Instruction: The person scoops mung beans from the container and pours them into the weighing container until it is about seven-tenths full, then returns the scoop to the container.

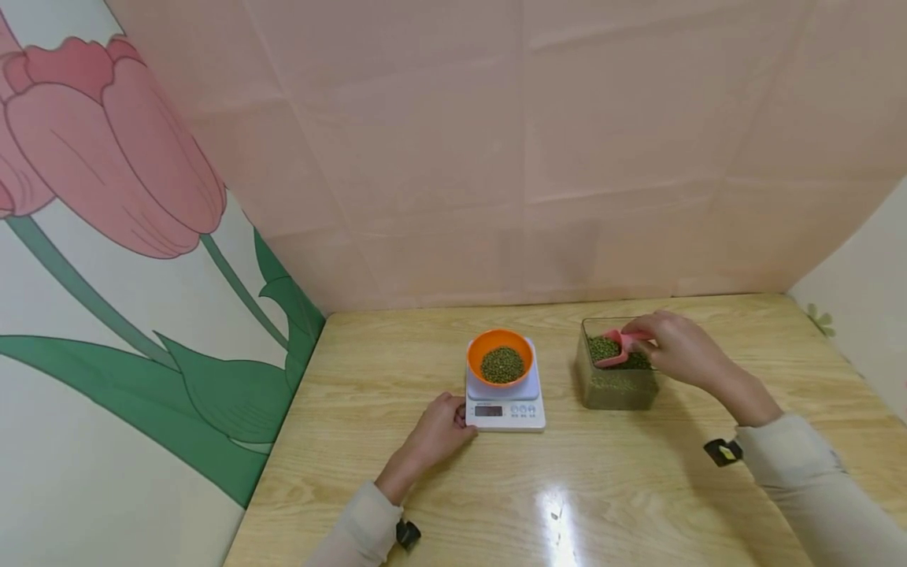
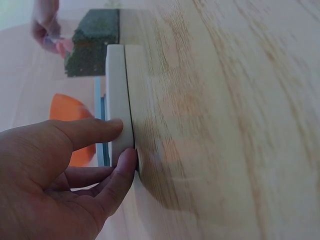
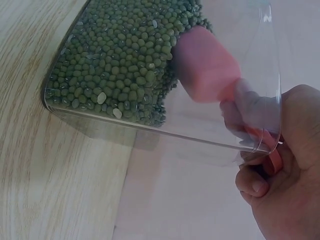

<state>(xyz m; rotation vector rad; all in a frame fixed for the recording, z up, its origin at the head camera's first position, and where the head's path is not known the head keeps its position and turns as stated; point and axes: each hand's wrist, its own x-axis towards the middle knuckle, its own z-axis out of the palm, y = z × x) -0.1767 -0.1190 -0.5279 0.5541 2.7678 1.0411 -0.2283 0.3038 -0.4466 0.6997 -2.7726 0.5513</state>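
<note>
On the wooden table a white kitchen scale (image 1: 524,417) bears an orange bowl (image 1: 499,339) with green mung beans (image 1: 502,365) inside. My left hand (image 1: 435,429) pinches the scale's front left corner; the left wrist view shows the thumb (image 2: 112,131) on the casing and fingertips at its lower edge. To the right stands a clear container (image 1: 620,400), partly filled with mung beans (image 3: 125,55). Reaching over its rim, my right hand (image 1: 676,346) grips the handle of a pink scoop (image 3: 207,70). The scoop's front end meets the beans, and its tip is hidden among them.
The table (image 1: 397,346) runs back to a wall hung with a pinkish sheet (image 1: 453,157). A wall with painted tulips (image 1: 127,150) rises along the left side, and a pale wall (image 1: 864,268) stands at the right. Light glares on the tabletop in front of the scale.
</note>
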